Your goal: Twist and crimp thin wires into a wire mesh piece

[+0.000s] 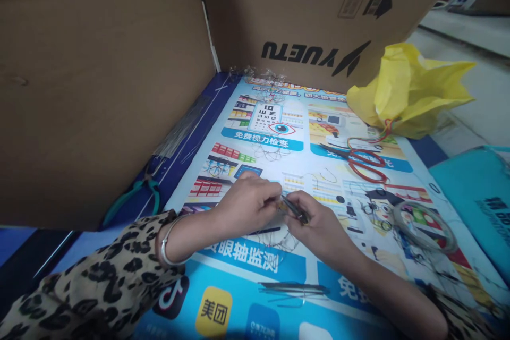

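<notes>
My left hand [251, 203], with a silver bangle at the wrist, is closed in a pinch over the printed sheet [239, 276]. What its fingers hold is too small to name. Just beside it, my right hand [314, 223] is wrapped round a small dark metal tool [295, 209], which points at the left fingertips. Thin wire loops [274, 152] lie beyond the hands, and a bundle of dark thin rods [294, 288] lies nearer to me.
Cardboard walls [99, 64] rise at left and back. Teal-handled pliers [137, 194] lie left, red-handled scissors [364, 163] right, near a yellow bag [410, 90]. A wire coil [424, 226] and a teal packet [474, 196] are at right.
</notes>
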Demonstrator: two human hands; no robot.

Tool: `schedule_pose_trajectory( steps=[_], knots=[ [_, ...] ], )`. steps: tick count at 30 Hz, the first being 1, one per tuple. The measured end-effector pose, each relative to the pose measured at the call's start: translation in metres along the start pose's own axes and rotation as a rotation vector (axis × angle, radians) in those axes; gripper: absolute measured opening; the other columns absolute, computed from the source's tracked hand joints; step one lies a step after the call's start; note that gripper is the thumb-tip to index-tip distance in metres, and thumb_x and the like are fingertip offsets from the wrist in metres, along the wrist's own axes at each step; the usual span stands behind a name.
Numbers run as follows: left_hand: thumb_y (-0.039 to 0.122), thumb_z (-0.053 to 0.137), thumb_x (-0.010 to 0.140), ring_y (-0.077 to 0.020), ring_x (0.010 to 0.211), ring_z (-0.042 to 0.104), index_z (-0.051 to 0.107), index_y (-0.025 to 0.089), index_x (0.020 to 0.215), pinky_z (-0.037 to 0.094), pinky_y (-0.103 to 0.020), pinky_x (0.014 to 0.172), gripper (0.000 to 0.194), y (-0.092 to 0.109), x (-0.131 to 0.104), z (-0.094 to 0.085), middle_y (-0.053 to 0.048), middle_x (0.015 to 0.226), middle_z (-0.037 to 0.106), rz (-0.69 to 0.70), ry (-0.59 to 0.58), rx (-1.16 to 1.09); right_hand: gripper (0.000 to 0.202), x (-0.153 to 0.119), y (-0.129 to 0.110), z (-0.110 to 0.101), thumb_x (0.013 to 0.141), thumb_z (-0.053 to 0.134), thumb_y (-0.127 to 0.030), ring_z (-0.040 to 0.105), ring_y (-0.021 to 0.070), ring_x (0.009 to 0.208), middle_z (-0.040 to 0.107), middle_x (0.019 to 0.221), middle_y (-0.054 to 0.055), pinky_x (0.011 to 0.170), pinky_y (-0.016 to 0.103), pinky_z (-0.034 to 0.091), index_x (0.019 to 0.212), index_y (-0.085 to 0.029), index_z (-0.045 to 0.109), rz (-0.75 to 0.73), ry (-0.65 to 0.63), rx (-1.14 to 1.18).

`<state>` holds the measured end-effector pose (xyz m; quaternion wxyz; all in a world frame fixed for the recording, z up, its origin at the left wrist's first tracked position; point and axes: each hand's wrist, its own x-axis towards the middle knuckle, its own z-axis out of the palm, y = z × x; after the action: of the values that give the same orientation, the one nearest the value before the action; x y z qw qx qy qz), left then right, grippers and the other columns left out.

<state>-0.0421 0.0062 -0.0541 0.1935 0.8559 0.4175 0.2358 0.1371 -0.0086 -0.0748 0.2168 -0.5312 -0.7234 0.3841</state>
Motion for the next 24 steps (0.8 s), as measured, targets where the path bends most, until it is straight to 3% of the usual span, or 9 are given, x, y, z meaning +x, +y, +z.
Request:
schedule_pose_trajectory(
  steps=[17,20,24],
  knots=[
    [0.014,0.045,0.073,-0.0125,0.061,0.046,0.047,0.016,0.064,0.033,-0.028,0.065,0.009,0.0019,-0.0011,-0.0026,0.002,0.059,0.051,-0.056,0.017,0.045,0.021,0.0007,0.0000,-0.0009,0.070,0.048,-0.017,0.053,0.0128,0.069,0.058,0.075,-0.004,0.062,0.023,0.039,0.089,-0.024,0.053,-0.030,-0.019,-0.017],
    [0.015,0.046,0.075,-0.0132,0.066,0.049,0.049,0.017,0.066,0.035,-0.027,0.065,0.009,0.0018,-0.0010,-0.0041,0.001,0.064,0.054,-0.116,0.022,-0.099,0.023,0.0006,0.0009,-0.0017,0.072,0.047,-0.017,0.053,0.0130,0.070,0.058,0.076,-0.004,0.063,0.023,0.039,0.092,-0.025,0.053,-0.020,-0.022,0.000],
    [0.017,0.050,0.076,-0.0123,0.075,0.054,0.046,0.016,0.065,0.040,-0.025,0.069,0.012,-0.0008,-0.0011,-0.0036,-0.001,0.078,0.059,-0.185,-0.013,-0.504,0.025,0.0003,0.0021,-0.0021,0.072,0.047,-0.017,0.053,0.0133,0.072,0.058,0.079,-0.004,0.064,0.024,0.039,0.095,-0.025,0.053,-0.011,-0.020,0.040]
  ],
)
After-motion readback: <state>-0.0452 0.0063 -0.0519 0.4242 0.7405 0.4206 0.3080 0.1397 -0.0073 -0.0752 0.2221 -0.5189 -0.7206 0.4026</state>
